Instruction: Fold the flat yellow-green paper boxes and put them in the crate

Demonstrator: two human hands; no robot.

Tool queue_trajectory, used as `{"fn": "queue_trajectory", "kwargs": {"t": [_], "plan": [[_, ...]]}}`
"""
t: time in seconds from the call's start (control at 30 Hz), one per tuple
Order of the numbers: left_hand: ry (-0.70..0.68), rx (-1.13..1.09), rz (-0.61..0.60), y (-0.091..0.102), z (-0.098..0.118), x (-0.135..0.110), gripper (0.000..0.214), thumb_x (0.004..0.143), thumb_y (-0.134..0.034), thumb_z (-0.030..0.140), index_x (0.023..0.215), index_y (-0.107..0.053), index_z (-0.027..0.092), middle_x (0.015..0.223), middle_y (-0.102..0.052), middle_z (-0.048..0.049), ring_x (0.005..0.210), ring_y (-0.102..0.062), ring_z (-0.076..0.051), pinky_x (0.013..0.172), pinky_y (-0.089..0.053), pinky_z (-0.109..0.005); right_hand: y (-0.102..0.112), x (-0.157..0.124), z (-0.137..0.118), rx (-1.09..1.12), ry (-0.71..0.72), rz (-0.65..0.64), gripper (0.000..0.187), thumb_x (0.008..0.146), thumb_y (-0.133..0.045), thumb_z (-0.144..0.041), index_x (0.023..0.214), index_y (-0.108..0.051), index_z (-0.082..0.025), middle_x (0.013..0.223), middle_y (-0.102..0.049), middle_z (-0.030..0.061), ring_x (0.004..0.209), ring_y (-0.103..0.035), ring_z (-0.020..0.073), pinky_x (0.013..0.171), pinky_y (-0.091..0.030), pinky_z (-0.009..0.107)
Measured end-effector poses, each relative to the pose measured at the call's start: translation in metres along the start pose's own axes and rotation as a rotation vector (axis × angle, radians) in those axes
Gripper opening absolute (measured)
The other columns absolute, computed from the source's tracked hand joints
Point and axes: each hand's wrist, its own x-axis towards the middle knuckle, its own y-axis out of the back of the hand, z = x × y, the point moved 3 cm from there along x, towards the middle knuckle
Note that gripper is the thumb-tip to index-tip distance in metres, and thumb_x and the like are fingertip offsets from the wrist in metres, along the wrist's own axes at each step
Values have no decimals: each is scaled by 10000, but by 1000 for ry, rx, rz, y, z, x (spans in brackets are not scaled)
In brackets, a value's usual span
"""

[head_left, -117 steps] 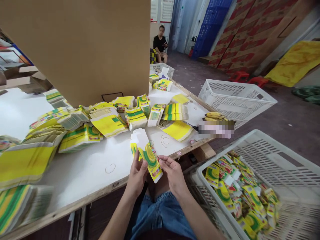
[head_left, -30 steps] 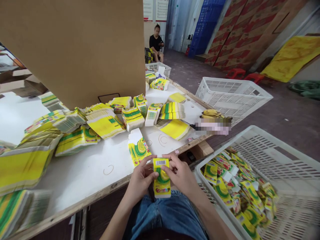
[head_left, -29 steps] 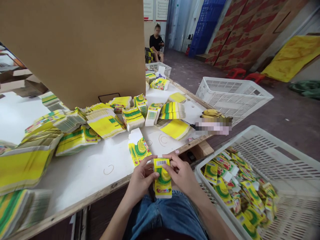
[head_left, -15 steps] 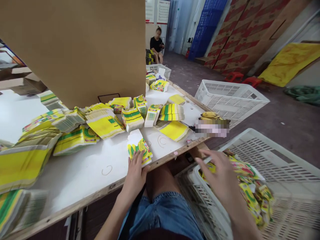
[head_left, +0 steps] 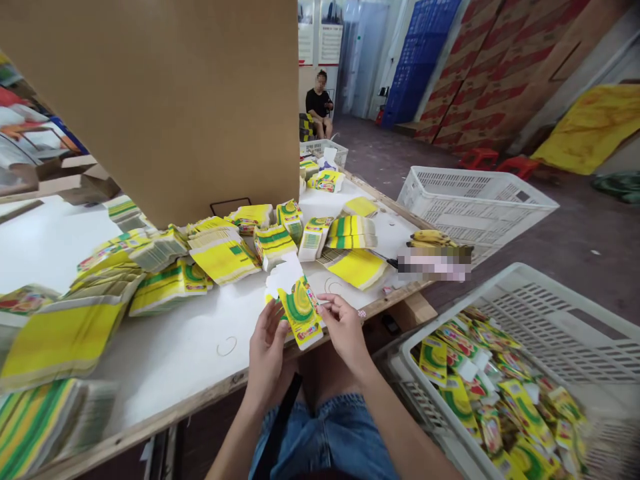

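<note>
Both my hands hold one flat yellow-and-green carton blank [head_left: 299,308] just above the near edge of the white table [head_left: 165,353]. My left hand [head_left: 267,347] grips its lower left edge with fingers curled behind it. My right hand [head_left: 341,325] pinches its right edge between thumb and fingertips. The blank's white flap points up and away from me. A small stack of flat blanks [head_left: 271,303] lies under it on the table, mostly hidden.
Stacks of flat yellow blanks [head_left: 223,252] cover the table's left and middle. A tall brown cardboard sheet [head_left: 165,100] stands behind them. A white crate [head_left: 530,380] of folded cartons sits at my right, another white crate [head_left: 475,200] farther off. A person [head_left: 320,103] sits in the distance.
The folded carton I held a second ago is gone from my hands. My right hand swung over the crate and has come back. Both hands now hold a new flat blank.
</note>
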Motion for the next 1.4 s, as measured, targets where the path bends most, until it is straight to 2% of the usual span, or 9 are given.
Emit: {"fn": "queue_trajectory", "kwargs": {"t": [0.13,0.33,0.5,0.67,0.87,1.0,1.07,1.23,1.4], "plan": [[263,-400,-197,-19,5,-5,525,748,-734,471,1174,-639,179,1208,-695,-119,1138,-637,-291,960,-512,-402,6,-19,0,182,-84,-59,369,779,-645,-479,953,-671,-154,749,-730,65,722,-687,206,700,-549,336],[252,-581,-428,-25,7,-13,423,817,-700,332,1208,-655,175,1303,-640,-136,1186,-607,-291,1031,-457,-400,4,-34,-7,499,-232,-109,358,657,-815,-428,889,-735,-168,858,-759,71,859,-695,223,878,-518,380],[236,-566,-393,-23,3,-13,431,775,-741,297,1178,-668,162,1230,-683,-138,1153,-627,-299,997,-482,-398,8,-36,-13,458,-239,-129,390,641,-834,-431,904,-742,-158,899,-760,82,864,-685,231,846,-523,373],[303,-519,-287,-29,-1,-15,341,785,-727,293,1086,-660,146,1003,-754,-105,976,-701,-263,845,-555,-372,7,-40,-8,408,-238,-99,377,661,-812,-463,840,-715,-145,744,-730,50,672,-664,203,697,-542,347],[188,-333,-182,-26,0,-15,530,795,-722,296,1240,-440,242,987,-728,-54,863,-710,-200,745,-548,-299,11,-44,-7,185,-98,-26,263,771,-726,-399,850,-629,-168,746,-680,33,628,-603,165,600,-504,278],[146,-263,-324,-20,12,-18,654,838,-676,277,1363,-286,294,1081,-697,-75,911,-699,-202,772,-539,-303,18,-45,-17,188,10,-133,488,830,-670,-321,1282,-505,-242,1012,-663,39,682,-605,136,664,-512,266],[155,-261,-422,-18,17,-20,610,858,-652,276,1367,-316,277,1095,-694,-87,928,-692,-211,782,-538,-309,22,-44,-23,238,25,-225,498,858,-636,-329,1325,-474,-265,1055,-646,38,687,-601,127,683,-513,265],[234,-347,-574,-17,19,-26,430,815,-699,230,1185,-479,234,1014,-716,-78,916,-698,-231,775,-540,-314,37,-40,-35,146,36,-346,193,900,-578,-364,1013,-613,-211,822,-640,13,742,-598,157,673,-474,250],[275,-419,-581,-21,15,-31,564,799,-718,219,1269,-411,268,1022,-721,-83,912,-708,-235,763,-548,-322,43,-40,-36,-23,121,-277,233,919,-542,-379,827,-648,-192,756,-623,28,715,-564,169,653,-452,262]]}}
